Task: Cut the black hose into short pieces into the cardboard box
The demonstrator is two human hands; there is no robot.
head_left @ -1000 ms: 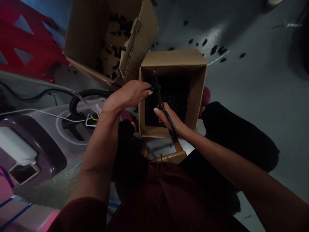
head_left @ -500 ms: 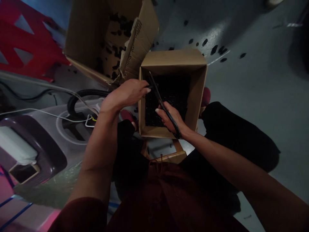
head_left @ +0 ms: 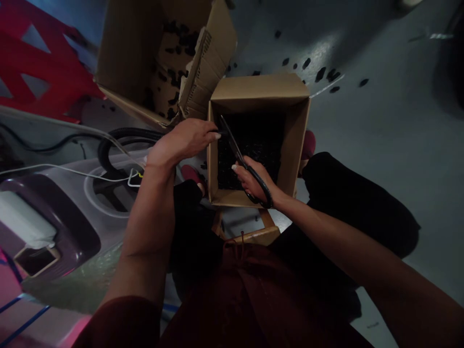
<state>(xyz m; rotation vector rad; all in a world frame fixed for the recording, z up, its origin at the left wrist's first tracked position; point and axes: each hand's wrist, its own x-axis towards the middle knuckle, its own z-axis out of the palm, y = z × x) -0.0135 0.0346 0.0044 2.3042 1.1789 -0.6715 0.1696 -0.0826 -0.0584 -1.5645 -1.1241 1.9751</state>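
Note:
My right hand [head_left: 255, 179] is closed around the black handles of a pair of scissors [head_left: 232, 142]. Their blades point up and left over the open cardboard box [head_left: 253, 87]. At the box's left rim, my left hand [head_left: 192, 137] pinches a black tube [head_left: 222, 132], whose tip reaches the blades. Whether the blades are parted around it I cannot tell. A ribbed black hose [head_left: 105, 150] loops in from the left and runs behind my left wrist; its link to the tube in my fingers is hidden. Dark, shiny small pieces [head_left: 253, 150] lie inside the box.
A larger cardboard box [head_left: 126, 63] with black scraps inside stands at upper left. More black bits [head_left: 321, 74] lie on the floor. A grey-purple tub [head_left: 72, 179] with white cords is on the left, near a red plastic piece [head_left: 50, 63]. My knees flank the box.
My left hand has shifted slightly left with the tube, and less of the tube shows past the fingers. The scissors' tip has dropped a little and the handles look wider apart.

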